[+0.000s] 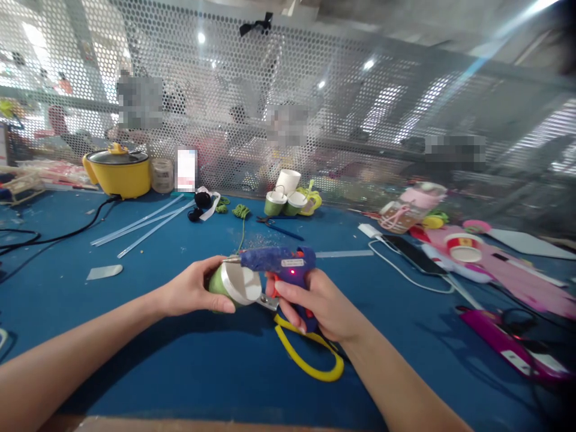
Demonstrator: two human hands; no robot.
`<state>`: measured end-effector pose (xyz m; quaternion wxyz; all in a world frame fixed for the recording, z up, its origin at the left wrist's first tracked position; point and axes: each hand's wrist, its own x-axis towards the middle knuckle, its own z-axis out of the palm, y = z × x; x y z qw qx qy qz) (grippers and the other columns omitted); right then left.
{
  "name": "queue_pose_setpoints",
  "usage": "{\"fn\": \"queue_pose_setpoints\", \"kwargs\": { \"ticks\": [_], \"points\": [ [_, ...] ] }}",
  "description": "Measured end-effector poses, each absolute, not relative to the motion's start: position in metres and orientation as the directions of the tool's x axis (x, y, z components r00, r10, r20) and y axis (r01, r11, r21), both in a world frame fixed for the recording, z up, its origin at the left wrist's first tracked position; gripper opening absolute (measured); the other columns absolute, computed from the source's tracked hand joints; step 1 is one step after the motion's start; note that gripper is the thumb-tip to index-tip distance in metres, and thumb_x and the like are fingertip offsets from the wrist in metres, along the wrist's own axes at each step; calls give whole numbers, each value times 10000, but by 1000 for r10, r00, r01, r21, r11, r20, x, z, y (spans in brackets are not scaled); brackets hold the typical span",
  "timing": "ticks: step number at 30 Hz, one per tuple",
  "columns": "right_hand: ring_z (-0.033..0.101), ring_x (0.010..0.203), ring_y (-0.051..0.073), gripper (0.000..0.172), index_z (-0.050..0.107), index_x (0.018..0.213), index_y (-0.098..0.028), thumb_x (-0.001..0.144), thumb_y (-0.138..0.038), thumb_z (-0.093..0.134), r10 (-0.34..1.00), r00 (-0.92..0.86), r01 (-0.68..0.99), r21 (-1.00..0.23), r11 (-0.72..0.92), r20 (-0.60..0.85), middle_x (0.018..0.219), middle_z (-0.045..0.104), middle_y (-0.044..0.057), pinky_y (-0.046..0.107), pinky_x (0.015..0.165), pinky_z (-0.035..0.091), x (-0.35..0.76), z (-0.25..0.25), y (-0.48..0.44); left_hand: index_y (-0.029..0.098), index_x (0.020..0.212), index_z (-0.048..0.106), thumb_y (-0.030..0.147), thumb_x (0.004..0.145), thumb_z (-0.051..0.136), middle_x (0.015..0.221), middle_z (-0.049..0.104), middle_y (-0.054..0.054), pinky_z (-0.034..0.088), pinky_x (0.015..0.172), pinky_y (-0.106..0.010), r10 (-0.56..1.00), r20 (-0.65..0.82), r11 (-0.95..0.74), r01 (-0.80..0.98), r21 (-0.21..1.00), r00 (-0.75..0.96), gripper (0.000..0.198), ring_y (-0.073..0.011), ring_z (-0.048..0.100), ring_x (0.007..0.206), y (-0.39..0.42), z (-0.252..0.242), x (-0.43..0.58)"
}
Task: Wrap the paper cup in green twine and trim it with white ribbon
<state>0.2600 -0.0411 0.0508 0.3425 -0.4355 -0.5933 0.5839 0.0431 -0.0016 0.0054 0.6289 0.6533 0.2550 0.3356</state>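
My left hand (193, 289) is wrapped round a paper cup (245, 283) with green yarn on its side and a white rim. The cup lies tilted, its mouth facing right. In my right hand (321, 303) is a blue glue gun (274, 260) with a lit red light, my fingers at its orange trigger. The gun's metal nozzle is at the cup's upper rim; whether it touches, I cannot tell. A strand of green yarn runs from behind the cup to a small yarn bundle (241, 211). Yellow-handled scissors (310, 354) lie beneath my right hand, partly hidden.
Clear glue sticks (146, 223) lie at the back left near a yellow electric pot (117, 174). Small green and white cups (284, 201) and pliers (281, 228) are at the back. A phone (416, 255), cables and a purple power strip (508, 342) occupy the right.
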Motion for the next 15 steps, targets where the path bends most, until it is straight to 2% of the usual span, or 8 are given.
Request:
{"fn": "queue_pose_setpoints", "kwargs": {
  "ticks": [3, 7, 15],
  "points": [
    [380, 297, 52, 240, 547, 711, -121, 761, -353, 587, 934, -334, 126, -988, -85, -123, 378, 497, -44, 180, 319, 283, 258, 47, -38, 126, 1124, 481, 201, 536, 786, 1088, 587, -93, 402, 898, -364, 763, 155, -149, -62, 987, 627, 666, -262, 527, 1022, -3, 7, 45],
    [378, 304, 45, 221, 554, 747, -123, 768, -342, 576, 958, -269, 104, -992, -69, -95, 386, 503, -48, 174, 337, 272, 259, 48, -36, 130, 1125, 470, 207, 526, 791, 1090, 583, -100, 414, 889, -365, 788, 170, -209, -3, 978, 592, 684, -267, 529, 1019, -2, 7, 45],
    [396, 317, 53, 239, 561, 741, -116, 765, -353, 578, 951, -292, 152, -987, -59, -102, 386, 507, -43, 184, 353, 299, 258, 49, -39, 155, 1095, 454, 275, 515, 792, 1054, 579, -82, 436, 865, -376, 846, 206, -296, 112, 949, 492, 683, -260, 546, 978, 0, 4, 45]
  ]
}}
